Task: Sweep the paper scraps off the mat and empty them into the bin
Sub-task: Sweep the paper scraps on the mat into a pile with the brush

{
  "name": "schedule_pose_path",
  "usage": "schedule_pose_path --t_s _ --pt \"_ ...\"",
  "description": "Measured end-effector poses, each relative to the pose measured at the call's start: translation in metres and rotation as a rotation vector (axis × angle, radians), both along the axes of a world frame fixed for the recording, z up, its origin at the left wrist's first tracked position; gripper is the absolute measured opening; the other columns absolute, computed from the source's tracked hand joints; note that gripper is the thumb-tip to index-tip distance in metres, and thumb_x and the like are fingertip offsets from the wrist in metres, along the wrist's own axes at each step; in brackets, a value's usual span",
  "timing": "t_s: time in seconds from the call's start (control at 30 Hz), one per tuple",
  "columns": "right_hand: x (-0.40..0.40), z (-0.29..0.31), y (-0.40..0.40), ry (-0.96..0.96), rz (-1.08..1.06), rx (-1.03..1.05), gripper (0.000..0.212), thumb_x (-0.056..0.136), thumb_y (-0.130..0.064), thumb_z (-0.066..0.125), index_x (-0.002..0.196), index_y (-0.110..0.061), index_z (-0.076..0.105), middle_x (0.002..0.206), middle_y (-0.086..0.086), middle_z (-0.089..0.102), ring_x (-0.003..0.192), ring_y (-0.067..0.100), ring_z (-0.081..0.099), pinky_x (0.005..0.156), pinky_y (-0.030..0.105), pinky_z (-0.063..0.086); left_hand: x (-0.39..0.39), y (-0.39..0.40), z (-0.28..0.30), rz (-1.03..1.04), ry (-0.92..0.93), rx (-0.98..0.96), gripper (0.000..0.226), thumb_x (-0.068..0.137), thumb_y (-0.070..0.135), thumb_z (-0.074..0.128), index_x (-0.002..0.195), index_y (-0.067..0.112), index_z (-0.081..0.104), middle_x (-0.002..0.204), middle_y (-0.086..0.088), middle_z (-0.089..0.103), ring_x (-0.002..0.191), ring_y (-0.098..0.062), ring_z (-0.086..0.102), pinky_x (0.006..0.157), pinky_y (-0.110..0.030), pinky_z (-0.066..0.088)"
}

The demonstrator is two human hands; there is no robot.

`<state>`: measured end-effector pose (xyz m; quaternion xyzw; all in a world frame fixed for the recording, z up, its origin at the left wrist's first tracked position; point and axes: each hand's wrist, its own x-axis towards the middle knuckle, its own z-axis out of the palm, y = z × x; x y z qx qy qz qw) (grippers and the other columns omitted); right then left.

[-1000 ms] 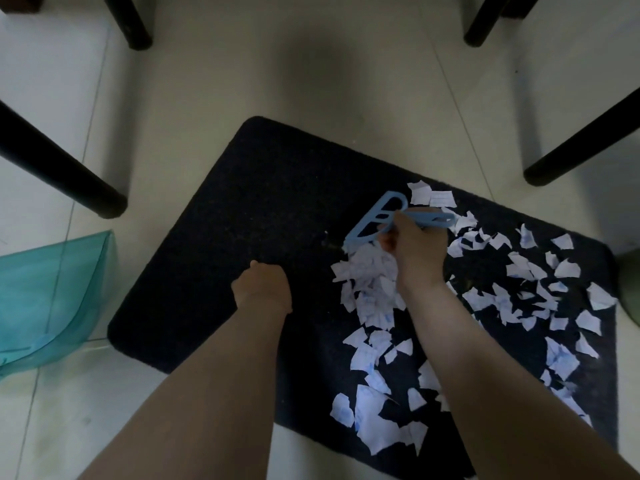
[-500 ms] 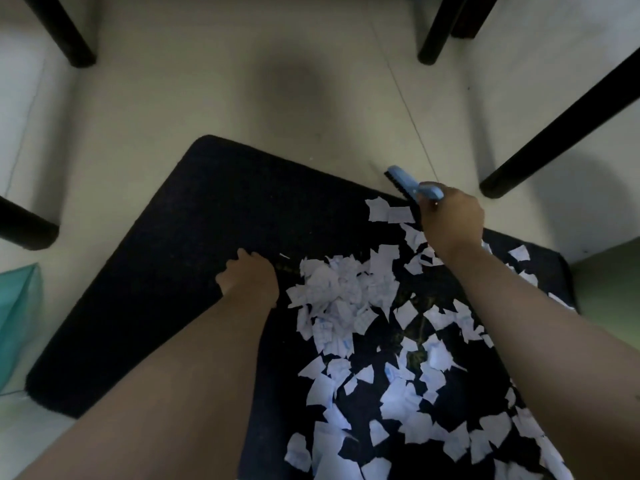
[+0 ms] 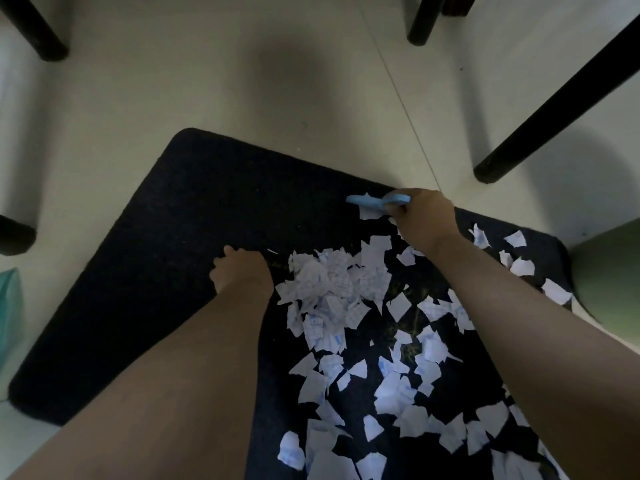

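A dark mat (image 3: 194, 216) lies on the pale tiled floor. White paper scraps (image 3: 332, 289) cover its right half, heaped in the middle and scattered toward the near edge. My right hand (image 3: 424, 216) grips a light blue brush (image 3: 375, 200) at the mat's far edge, above a scrap. My left hand (image 3: 240, 270) rests on the mat just left of the heap, fingers curled under; what it does there is hidden.
Black furniture legs (image 3: 554, 95) stand around the mat at the far right, the far left (image 3: 33, 29) and the left edge. A teal translucent dustpan (image 3: 10, 306) shows at the left border. A green object (image 3: 609, 268) sits at the right edge.
My right hand carried the brush from the heap out to the mat's far edge. The view shifted right, so the dustpan slid nearly out of sight. My left hand stayed put.
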<state>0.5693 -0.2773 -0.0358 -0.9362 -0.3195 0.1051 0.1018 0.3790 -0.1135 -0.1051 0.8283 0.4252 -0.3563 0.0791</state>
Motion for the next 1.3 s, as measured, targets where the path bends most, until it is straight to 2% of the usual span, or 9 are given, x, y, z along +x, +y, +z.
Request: schedule_pose_path --t_s 0.13,0.23,0.33,0.57,0.73,0.9,1.0,1.13,1.3 --pt "0.004 0.020 -0.005 0.009 -0.116 0.084 0.027 0.095 -0.023 0.048 0.089 -0.001 0.062 0.079 0.015 0.059 0.070 0.027 0.055 0.051 0.027 0.036 -0.001 0.003 -0.008 -0.028 0.013 0.011 0.077 0.084 0.032 0.068 0.147 0.007 0.030 0.155 -0.017 0.019 0.140 -0.033 0.028 0.102 -0.047 0.041" --pt "0.015 0.024 0.003 -0.097 -0.170 0.173 0.024 0.095 -0.019 0.046 0.103 -0.008 0.067 0.093 0.017 0.066 0.081 0.030 0.059 0.061 0.030 0.039 0.001 0.005 -0.010 -0.025 0.010 -0.001 0.077 0.085 0.031 0.068 0.147 0.007 0.030 0.156 -0.016 0.018 0.141 -0.033 0.026 0.103 -0.047 0.040" --pt "0.011 0.010 0.010 -0.045 -0.118 0.132 0.025 0.097 -0.022 0.046 0.110 -0.018 0.067 0.101 0.014 0.069 0.090 0.030 0.063 0.071 0.032 0.046 0.000 0.005 -0.013 -0.036 -0.005 0.016 0.070 0.085 0.032 0.067 0.143 0.008 0.037 0.150 -0.013 0.028 0.138 -0.029 0.030 0.100 -0.044 0.042" --pt "-0.035 0.005 -0.012 0.118 -0.032 0.143 0.021 0.094 -0.020 0.053 0.108 -0.018 0.069 0.089 0.005 0.070 0.073 0.019 0.062 0.060 0.026 0.047 -0.002 0.006 -0.016 -0.042 -0.021 0.012 0.078 0.081 0.031 0.072 0.145 0.007 0.035 0.153 -0.016 0.023 0.140 -0.033 0.027 0.103 -0.046 0.040" --pt "-0.029 0.021 -0.021 0.006 -0.137 0.184 0.022 0.093 -0.023 0.055 0.100 -0.006 0.068 0.082 0.014 0.068 0.065 0.021 0.056 0.058 0.028 0.040 -0.002 0.007 -0.017 -0.060 0.019 0.001 0.088 0.078 0.034 0.074 0.148 0.008 0.028 0.157 -0.016 0.015 0.144 -0.035 0.019 0.104 -0.048 0.039" --pt "-0.011 0.016 -0.008 -0.010 -0.189 0.235 0.024 0.096 -0.018 0.048 0.109 -0.012 0.067 0.097 0.016 0.069 0.085 0.031 0.064 0.074 0.039 0.052 -0.001 0.006 -0.017 -0.051 0.025 0.006 0.090 0.081 0.036 0.072 0.150 0.008 0.023 0.158 -0.015 0.010 0.143 -0.034 0.021 0.105 -0.047 0.039" --pt "-0.017 0.007 -0.001 0.024 -0.141 0.072 0.026 0.097 -0.023 0.046 0.110 -0.009 0.065 0.102 0.015 0.068 0.090 0.029 0.064 0.069 0.030 0.045 0.000 0.008 -0.017 -0.054 0.045 0.001 0.091 0.078 0.037 0.075 0.149 0.008 0.026 0.158 -0.015 0.012 0.144 -0.033 0.021 0.104 -0.047 0.039" --pt "-0.035 0.011 -0.008 0.135 -0.064 0.022 0.026 0.095 -0.024 0.052 0.106 -0.003 0.065 0.100 0.013 0.069 0.084 0.023 0.063 0.066 0.026 0.044 -0.001 0.007 -0.017 -0.058 0.040 0.000 0.091 0.077 0.036 0.076 0.148 0.008 0.028 0.157 -0.016 0.013 0.143 -0.033 0.022 0.104 -0.046 0.039" --pt "-0.017 0.031 -0.015 0.098 -0.187 0.193 0.028 0.093 -0.024 0.055 0.092 0.003 0.065 0.083 0.014 0.066 0.059 0.020 0.058 0.050 0.029 0.045 -0.001 0.006 -0.015 -0.058 0.034 -0.004 0.087 0.081 0.036 0.071 0.149 0.008 0.025 0.157 -0.014 0.014 0.144 -0.033 0.018 0.105 -0.047 0.038"
